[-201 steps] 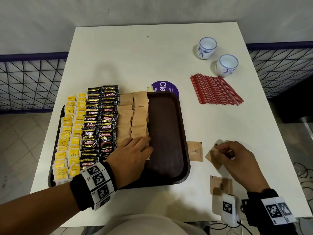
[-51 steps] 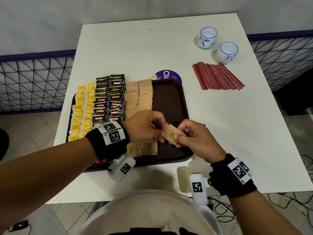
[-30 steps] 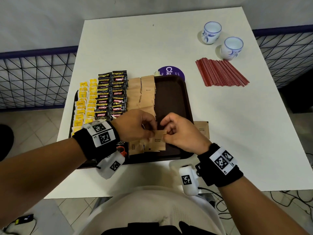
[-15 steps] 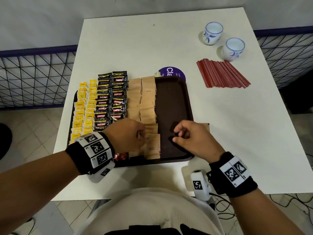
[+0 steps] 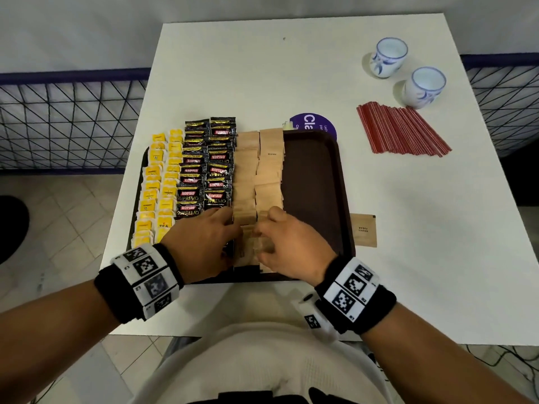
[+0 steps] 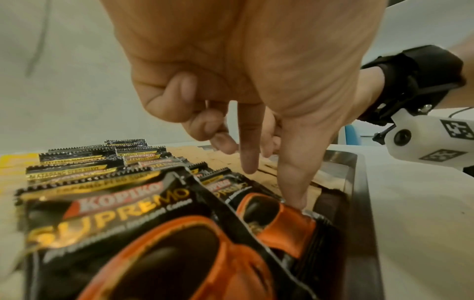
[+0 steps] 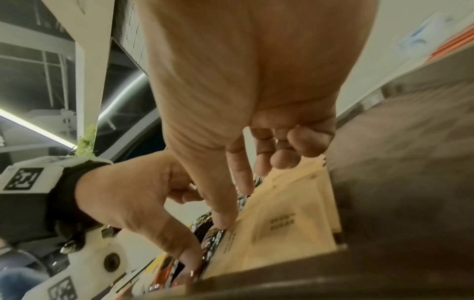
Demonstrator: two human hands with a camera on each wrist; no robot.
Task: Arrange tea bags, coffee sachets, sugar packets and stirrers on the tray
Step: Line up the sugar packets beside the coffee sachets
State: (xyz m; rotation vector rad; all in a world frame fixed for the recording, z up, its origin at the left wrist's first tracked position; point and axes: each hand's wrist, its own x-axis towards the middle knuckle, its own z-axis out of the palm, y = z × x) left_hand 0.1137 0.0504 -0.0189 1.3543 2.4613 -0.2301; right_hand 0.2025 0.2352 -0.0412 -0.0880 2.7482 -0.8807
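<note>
A dark brown tray [image 5: 315, 176] holds columns of yellow tea bags [image 5: 157, 193], black coffee sachets [image 5: 204, 176] and tan sugar packets [image 5: 268, 170]. Both hands meet at the near end of the sugar columns. My left hand [image 5: 230, 231] has its index finger and thumb straight down on the sugar packets beside the coffee sachets [image 6: 128, 203], with the other fingers curled. My right hand [image 5: 268, 225] presses its thumb and index finger on the nearest sugar packets [image 7: 287, 229]. One sugar packet [image 5: 363, 230] lies on the table just right of the tray. Red stirrers [image 5: 399, 132] lie on the table at the right.
Two white-and-blue cups [image 5: 388, 56] [image 5: 424, 87] stand at the table's far right, behind the stirrers. A purple round sticker [image 5: 313, 125] shows past the tray's far edge. The tray's right third is bare. A wire fence runs along both sides of the table.
The right hand passed a sugar packet to the left hand, which laid it at the near end of the column. The right hand has since moved left onto the packets beside the left hand.
</note>
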